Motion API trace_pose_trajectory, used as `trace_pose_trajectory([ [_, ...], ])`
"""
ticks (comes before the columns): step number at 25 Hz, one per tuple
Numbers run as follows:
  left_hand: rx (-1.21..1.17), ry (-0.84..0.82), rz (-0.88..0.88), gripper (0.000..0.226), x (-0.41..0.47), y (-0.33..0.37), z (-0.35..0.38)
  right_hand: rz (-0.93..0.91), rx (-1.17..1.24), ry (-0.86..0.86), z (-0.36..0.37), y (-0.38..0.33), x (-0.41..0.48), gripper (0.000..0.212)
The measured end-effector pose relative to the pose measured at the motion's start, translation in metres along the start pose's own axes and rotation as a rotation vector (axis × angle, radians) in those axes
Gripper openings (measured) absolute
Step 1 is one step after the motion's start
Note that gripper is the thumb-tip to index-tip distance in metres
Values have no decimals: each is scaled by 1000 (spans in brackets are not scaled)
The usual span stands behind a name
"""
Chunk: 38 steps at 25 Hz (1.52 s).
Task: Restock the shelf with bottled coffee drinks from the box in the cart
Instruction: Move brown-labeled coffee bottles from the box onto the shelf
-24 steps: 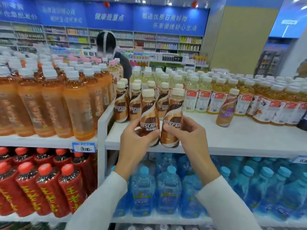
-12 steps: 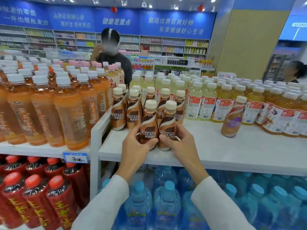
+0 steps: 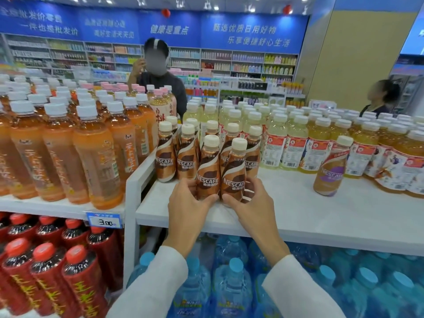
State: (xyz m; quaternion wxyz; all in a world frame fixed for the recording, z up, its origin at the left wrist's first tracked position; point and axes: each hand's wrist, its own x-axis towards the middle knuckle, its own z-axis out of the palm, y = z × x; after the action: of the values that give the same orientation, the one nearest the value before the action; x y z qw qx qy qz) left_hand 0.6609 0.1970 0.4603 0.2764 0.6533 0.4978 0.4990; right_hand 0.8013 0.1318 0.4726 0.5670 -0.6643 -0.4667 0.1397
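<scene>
Two brown Nescafe coffee bottles with cream caps stand side by side on the white shelf [image 3: 298, 212]. My left hand [image 3: 187, 203] is wrapped around the base of the left bottle [image 3: 207, 171]. My right hand [image 3: 251, 200] grips the base of the right bottle [image 3: 234, 173]. Both bottles are upright and rest on the shelf in front of several more coffee bottles [image 3: 165, 154]. One purple-labelled Nescafe bottle [image 3: 330, 168] stands alone further right. The box and cart are out of view.
Orange tea bottles [image 3: 91, 157] crowd the shelf to the left, behind a white divider [image 3: 137, 180]. Pale yellow drinks [image 3: 296, 143] line the back right. Red-capped bottles [image 3: 48, 271] and blue water jugs [image 3: 231, 290] sit below. Two people stand beyond the shelf.
My hands have lowered the two coffee bottles from the air onto the shelf and slid down to their bases. The camera has moved closer.
</scene>
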Motion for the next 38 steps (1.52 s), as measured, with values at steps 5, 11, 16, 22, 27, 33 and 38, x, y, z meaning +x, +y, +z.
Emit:
trace_pose_trajectory([
  [5,91,34,-24,49,21,5,16,-18,-86,12,8,2,25,57],
  [11,126,71,-22,46,27,8,25,-40,-86,70,19,8,35,52],
  [16,144,78,-43,44,31,9,29,-36,-89,58,21,11,44,53],
  [22,170,81,-42,37,35,5,35,-22,-93,63,23,14,47,57],
  [27,171,83,-79,42,37,10,36,-22,-85,65,23,15,48,57],
  [33,160,91,-78,43,36,11,33,-14,-85,73,27,15,50,58],
  [38,174,92,-56,46,38,9,35,-18,-105,84,29,14,51,58],
])
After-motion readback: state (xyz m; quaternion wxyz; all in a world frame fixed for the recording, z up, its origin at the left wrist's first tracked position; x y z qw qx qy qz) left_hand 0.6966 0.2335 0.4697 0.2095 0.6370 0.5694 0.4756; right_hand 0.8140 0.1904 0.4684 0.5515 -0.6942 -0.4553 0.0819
